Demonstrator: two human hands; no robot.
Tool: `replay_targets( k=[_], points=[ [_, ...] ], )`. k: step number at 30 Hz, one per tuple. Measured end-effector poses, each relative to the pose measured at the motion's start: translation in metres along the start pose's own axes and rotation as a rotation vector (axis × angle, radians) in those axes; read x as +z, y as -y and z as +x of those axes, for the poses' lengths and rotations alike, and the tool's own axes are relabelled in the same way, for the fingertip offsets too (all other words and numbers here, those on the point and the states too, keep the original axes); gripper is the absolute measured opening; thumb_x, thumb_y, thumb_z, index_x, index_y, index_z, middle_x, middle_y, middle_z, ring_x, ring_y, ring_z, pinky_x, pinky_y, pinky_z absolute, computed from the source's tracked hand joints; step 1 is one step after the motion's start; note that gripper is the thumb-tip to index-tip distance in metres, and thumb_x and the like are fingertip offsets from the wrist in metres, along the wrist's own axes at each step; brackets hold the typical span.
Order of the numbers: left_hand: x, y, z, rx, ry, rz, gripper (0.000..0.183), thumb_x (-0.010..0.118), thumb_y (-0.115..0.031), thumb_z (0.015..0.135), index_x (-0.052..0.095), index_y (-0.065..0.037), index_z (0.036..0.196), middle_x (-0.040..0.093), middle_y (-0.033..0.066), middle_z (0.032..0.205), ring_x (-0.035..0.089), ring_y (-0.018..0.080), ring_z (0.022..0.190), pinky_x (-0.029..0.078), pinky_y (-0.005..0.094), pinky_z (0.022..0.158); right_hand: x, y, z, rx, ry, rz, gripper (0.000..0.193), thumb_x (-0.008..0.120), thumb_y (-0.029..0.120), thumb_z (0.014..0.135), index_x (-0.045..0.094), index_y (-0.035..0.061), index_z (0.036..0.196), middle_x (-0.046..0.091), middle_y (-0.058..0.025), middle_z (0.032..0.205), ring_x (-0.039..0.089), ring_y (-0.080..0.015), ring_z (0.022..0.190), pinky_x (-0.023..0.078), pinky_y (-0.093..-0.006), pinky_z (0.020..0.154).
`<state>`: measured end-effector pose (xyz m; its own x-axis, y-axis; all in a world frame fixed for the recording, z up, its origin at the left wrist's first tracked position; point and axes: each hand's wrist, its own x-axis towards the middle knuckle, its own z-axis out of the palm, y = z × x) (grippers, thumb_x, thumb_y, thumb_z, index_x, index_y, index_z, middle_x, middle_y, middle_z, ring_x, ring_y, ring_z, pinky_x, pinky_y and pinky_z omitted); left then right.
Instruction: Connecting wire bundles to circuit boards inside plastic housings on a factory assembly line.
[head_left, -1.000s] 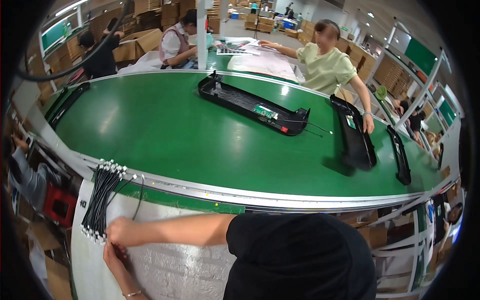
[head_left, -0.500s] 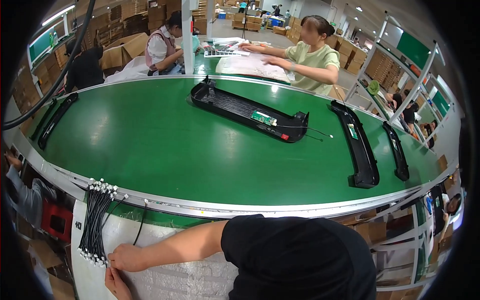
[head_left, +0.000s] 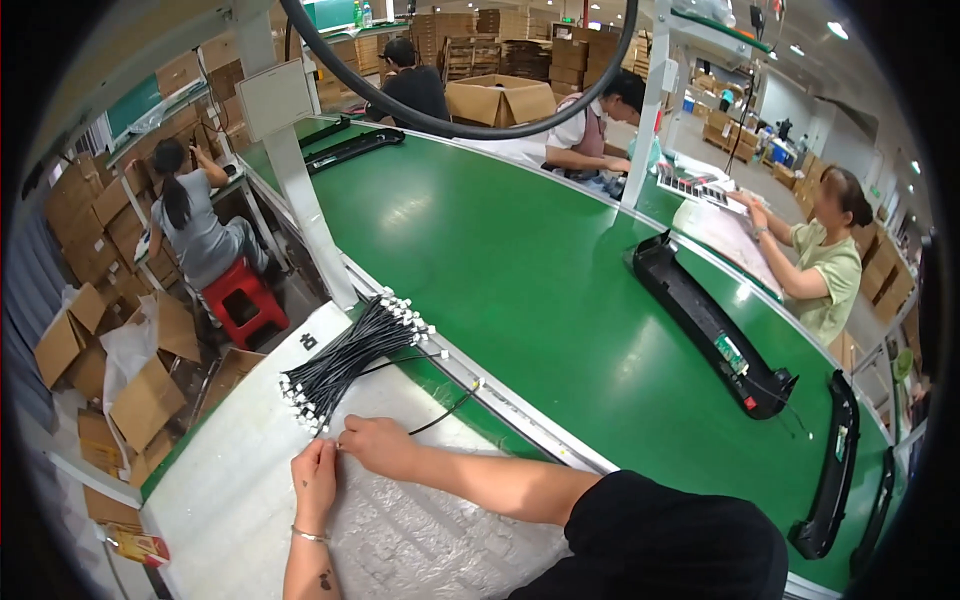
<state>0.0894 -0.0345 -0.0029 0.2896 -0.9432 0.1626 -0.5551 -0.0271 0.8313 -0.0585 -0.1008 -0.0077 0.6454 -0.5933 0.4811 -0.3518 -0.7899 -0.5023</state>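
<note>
A thin black cable [head_left: 447, 409] with a small white connector passes under my right hand [head_left: 378, 446], whose fingers are closed on it. My left hand [head_left: 315, 478], with a bracelet at the wrist, is pinched shut right beside the right fingertips. What sits between its fingers is too small to make out. Just beyond both hands lies a bundle of black cables [head_left: 350, 358] with white connectors at both ends, on a white work surface [head_left: 235, 495]. Clear plastic wrap [head_left: 430, 510] covers the surface under my arms.
A green conveyor belt [head_left: 500, 290] with a metal rail [head_left: 520, 405] runs past. On it lie a black plastic housing [head_left: 690, 310] with a circuit board and several narrower black housings [head_left: 835, 465]. A white post [head_left: 310, 220] rises at the left. Co-workers [head_left: 825, 255] sit across the belt.
My view has swung left, so the hands and cable bundle now appear nearer the middle and more of the left side shows. Both hands stay together at the bundle's near end.
</note>
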Motion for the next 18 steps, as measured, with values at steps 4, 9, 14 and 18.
replay_targets(
  k=[4,9,14,18],
  points=[
    [-0.006,0.002,-0.005,-0.109,0.002,-0.123,0.029,0.052,-0.018,0.09,0.052,0.0,0.066,0.045,0.0029,0.054,0.038,0.0093,0.053,0.034,0.0273,0.049,0.0,0.003,0.0,-0.032,0.017,0.019,0.013,0.057,0.016,0.082,0.06,0.0052,0.076,0.053,-0.01,0.079,0.059,-0.0296,0.069,0.049,-0.0407,0.061],
    [-0.001,0.0,-0.001,-0.096,0.014,-0.177,0.032,0.052,-0.021,0.091,0.05,-0.006,0.063,0.044,-0.0051,0.055,0.036,0.0044,0.05,0.03,0.0221,0.045,-0.004,-0.004,-0.001,-0.022,0.0,0.015,0.012,0.059,0.017,0.081,0.06,0.0063,0.076,0.053,-0.0093,0.078,0.059,-0.0291,0.069,0.048,-0.04,0.061],
    [0.003,-0.016,0.003,-0.146,0.06,-0.392,0.03,0.049,-0.025,0.094,0.051,-0.01,0.068,0.041,-0.0068,0.056,0.035,0.0035,0.048,0.028,0.0197,0.044,-0.01,-0.005,0.0,-0.028,-0.13,0.117,0.011,0.059,0.018,0.082,0.06,0.0084,0.076,0.052,-0.0062,0.077,0.058,-0.0264,0.069,0.048,-0.0376,0.06],
    [0.002,-0.012,0.001,-0.172,0.043,-0.438,0.03,0.048,-0.024,0.094,0.051,-0.009,0.069,0.042,-0.0069,0.058,0.035,0.003,0.05,0.028,0.0191,0.045,-0.004,-0.002,-0.001,-0.047,-0.032,0.071,0.011,0.059,0.019,0.082,0.061,0.0082,0.078,0.054,-0.0068,0.08,0.059,-0.0262,0.073,0.048,-0.0378,0.065]
  ],
)
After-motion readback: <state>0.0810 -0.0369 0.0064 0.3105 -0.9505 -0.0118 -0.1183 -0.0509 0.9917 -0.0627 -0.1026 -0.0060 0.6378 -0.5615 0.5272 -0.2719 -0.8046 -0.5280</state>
